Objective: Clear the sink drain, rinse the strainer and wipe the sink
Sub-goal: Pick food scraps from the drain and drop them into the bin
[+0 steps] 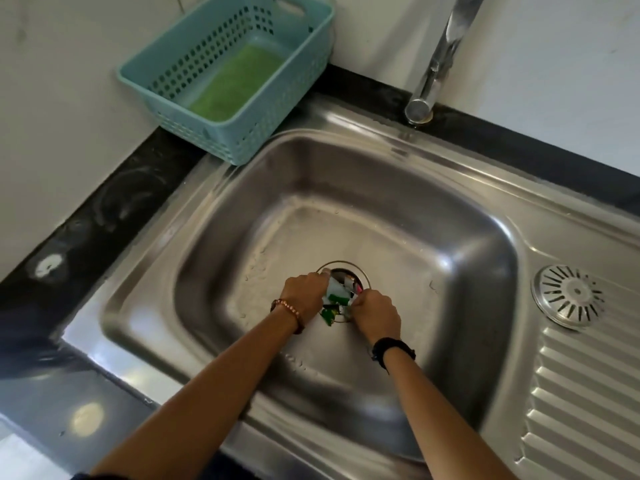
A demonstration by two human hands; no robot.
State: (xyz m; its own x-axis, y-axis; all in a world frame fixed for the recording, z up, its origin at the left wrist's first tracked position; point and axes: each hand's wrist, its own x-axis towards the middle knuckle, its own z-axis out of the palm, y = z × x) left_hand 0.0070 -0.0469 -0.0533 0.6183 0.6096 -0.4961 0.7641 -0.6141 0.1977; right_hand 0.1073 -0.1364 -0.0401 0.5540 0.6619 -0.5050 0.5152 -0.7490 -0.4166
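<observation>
Hands: we see our left hand (304, 292) and right hand (377, 315) curled round scraps (337, 299) of green and white wrapper at the drain (346, 268).
Wrists: beaded bracelet (289, 310) on the left, black watch (393, 349) on the right.
Sink (398, 220): brushed steel, rounded rectangular basin.
Strainer (569, 294): slotted steel disc, on the ribbed drainboard (588, 393).
Basket (242, 60): perforated teal plastic holding a green scrub pad (235, 83).
Faucet (436, 64): chrome tube, behind the basin.

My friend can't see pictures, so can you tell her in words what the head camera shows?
Two hands, the left hand and the right hand, grip a clump of colourful scraps at the drain of a steel sink. The round strainer lies on the draining board at the right, and a blue basket with a green sponge sits behind, beside the tap.
</observation>
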